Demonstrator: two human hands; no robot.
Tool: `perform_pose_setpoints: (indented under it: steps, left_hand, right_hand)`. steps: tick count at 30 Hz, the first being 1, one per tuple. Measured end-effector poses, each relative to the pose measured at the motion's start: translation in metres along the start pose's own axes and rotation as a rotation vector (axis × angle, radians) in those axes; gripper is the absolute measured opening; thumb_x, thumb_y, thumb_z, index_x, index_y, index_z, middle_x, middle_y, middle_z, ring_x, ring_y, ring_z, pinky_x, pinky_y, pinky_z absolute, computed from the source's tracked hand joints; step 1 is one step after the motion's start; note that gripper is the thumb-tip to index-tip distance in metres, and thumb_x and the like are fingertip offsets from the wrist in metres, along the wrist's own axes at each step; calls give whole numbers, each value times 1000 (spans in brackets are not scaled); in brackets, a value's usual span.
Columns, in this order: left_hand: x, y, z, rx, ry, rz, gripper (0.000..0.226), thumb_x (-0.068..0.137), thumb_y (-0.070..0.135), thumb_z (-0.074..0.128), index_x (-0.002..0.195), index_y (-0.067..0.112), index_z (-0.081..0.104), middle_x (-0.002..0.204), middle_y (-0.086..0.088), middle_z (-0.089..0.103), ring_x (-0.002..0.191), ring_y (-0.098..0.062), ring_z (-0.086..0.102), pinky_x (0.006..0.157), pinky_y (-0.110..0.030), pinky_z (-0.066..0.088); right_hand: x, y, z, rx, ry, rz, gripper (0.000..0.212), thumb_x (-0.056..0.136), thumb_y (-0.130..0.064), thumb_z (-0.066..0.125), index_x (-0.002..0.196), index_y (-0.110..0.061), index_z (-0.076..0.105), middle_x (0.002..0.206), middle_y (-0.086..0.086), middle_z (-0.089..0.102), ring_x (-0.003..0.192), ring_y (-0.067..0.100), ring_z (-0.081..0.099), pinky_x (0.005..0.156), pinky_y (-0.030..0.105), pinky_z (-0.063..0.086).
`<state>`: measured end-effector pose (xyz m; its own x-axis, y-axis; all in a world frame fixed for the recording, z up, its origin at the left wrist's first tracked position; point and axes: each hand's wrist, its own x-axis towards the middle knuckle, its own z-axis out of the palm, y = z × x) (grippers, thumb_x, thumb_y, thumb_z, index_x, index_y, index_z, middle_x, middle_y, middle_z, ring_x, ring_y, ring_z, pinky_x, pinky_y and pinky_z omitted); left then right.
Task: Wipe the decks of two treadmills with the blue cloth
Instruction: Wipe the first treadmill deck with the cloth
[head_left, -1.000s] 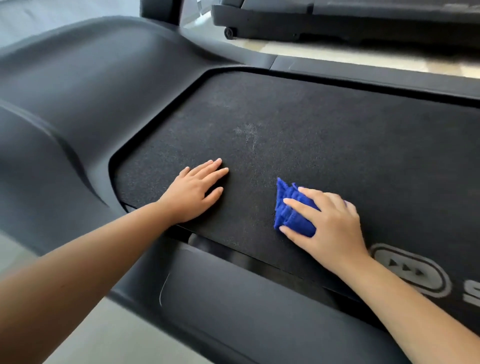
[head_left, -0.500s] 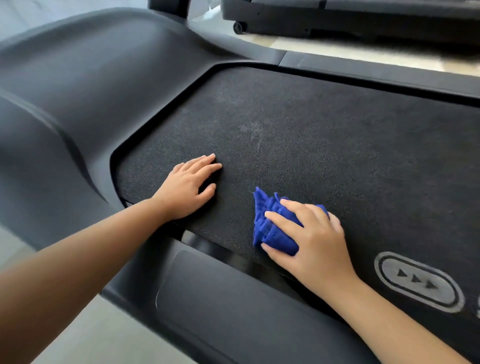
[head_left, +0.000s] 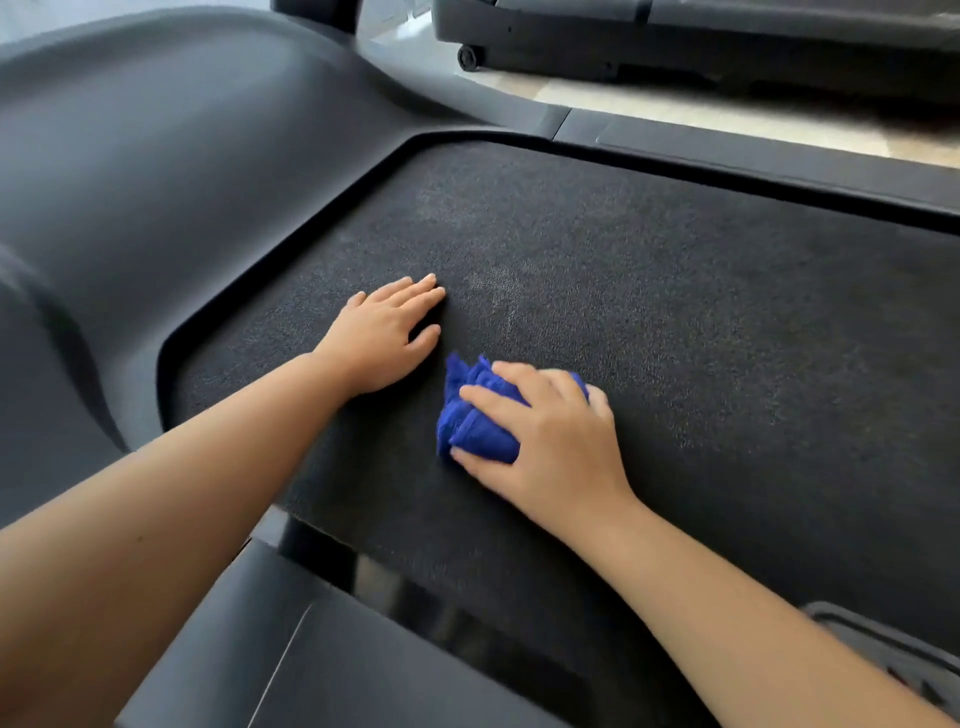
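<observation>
A black textured treadmill deck (head_left: 675, 322) fills the middle of the view. A bunched blue cloth (head_left: 472, 421) lies on it near the front end. My right hand (head_left: 545, 436) covers the cloth and presses it onto the belt, thumb and fingers curled round its folds. Just to the left my left hand (head_left: 384, 338) rests flat on the deck with fingers straight, a short gap from the cloth. A pale dusty smear (head_left: 498, 291) shows on the belt beyond my left hand.
The grey motor cover (head_left: 171, 156) curves round the deck's left end. Side rails run along the far edge (head_left: 753, 156) and the near edge (head_left: 363, 665). A second treadmill (head_left: 675, 41) stands on the pale floor at the top right.
My right hand has slid the blue cloth leftward along the deck, closing in on my left hand. The left hand has stayed flat in place. The view has shifted right to left.
</observation>
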<state>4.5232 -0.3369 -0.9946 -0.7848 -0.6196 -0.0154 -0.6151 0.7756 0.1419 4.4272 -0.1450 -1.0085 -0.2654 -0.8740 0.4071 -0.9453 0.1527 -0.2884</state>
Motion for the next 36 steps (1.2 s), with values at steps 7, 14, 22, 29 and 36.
perform_pose_setpoints:
  steps: [7, 14, 22, 29, 36]
  left_hand:
    - [76, 5, 0, -8, -36, 4, 52, 98, 37, 32, 147, 30, 15, 155, 12, 5, 142, -9, 1, 112, -43, 4]
    - [79, 0, 7, -69, -1, 18, 75, 75, 59, 6, 146, 35, 14, 153, 17, 2, 141, -5, -3, 112, -41, 1]
    - [75, -2, 2, -97, -42, 8, 66, 82, 55, 9, 145, 38, 10, 151, 22, -6, 137, 2, -15, 113, -40, -2]
    - [73, 0, 0, -110, -67, 8, 60, 82, 55, 8, 141, 44, -1, 150, 25, -12, 135, 4, -21, 112, -36, -9]
    - [72, 0, 3, -125, -27, 16, 65, 83, 55, 12, 145, 37, 12, 152, 20, -3, 138, 0, -12, 112, -39, -3]
  right_hand:
    - [90, 54, 20, -20, -60, 105, 50, 73, -62, 54, 115, -35, 65, 125, -2, 57, 109, 28, 52, 89, 50, 36]
    - [168, 106, 35, -96, -126, 253, 52, 85, -59, 51, 133, -39, 48, 142, -7, 39, 125, 23, 35, 99, 44, 26]
    - [245, 171, 48, -148, -111, 404, 50, 89, -57, 48, 134, -36, 46, 142, -4, 38, 125, 24, 34, 101, 49, 26]
    - [284, 208, 46, -146, -118, 507, 51, 88, -56, 50, 133, -32, 48, 138, 1, 41, 124, 27, 35, 101, 47, 26]
    - [148, 123, 29, -60, 52, 149, 50, 69, -59, 48, 102, -29, 70, 111, 2, 64, 97, 26, 57, 84, 50, 44]
